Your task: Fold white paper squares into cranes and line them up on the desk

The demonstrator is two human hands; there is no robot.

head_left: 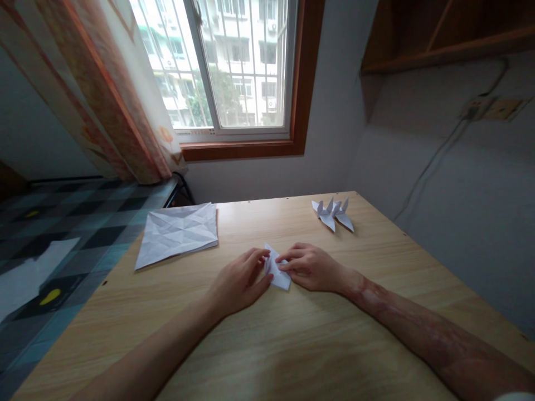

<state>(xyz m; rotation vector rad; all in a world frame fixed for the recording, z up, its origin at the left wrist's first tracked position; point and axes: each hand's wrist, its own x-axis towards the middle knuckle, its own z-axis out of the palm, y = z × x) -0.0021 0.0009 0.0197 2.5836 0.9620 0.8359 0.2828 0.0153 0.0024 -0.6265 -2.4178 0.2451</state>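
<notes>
A small piece of folded white paper lies on the table, near the middle of the view, between the person's two hands. It shows a pointed upper tip and a broader lower end. The left hand is at its left side, with the thumb low by the paper's edge and the fingertips higher up, a gap showing between them. The right hand comes in from the other side, its fingertips resting on the upper face of the paper. The hands are apart from each other, and whether either one pinches the paper cannot be told from this angle.

Beyond the right hand, near the far edge of the table, stands a close group of white origami figures with pointed tips sticking up. Beyond the left hand, near the table's far left corner, lies a stack of creased paper sheets, fold lines crossing the top one. Left of the table, a checkered cloth bears a loose white sheet. Past the table are a patterned curtain and a barred window; a wooden shelf hangs at upper right.
</notes>
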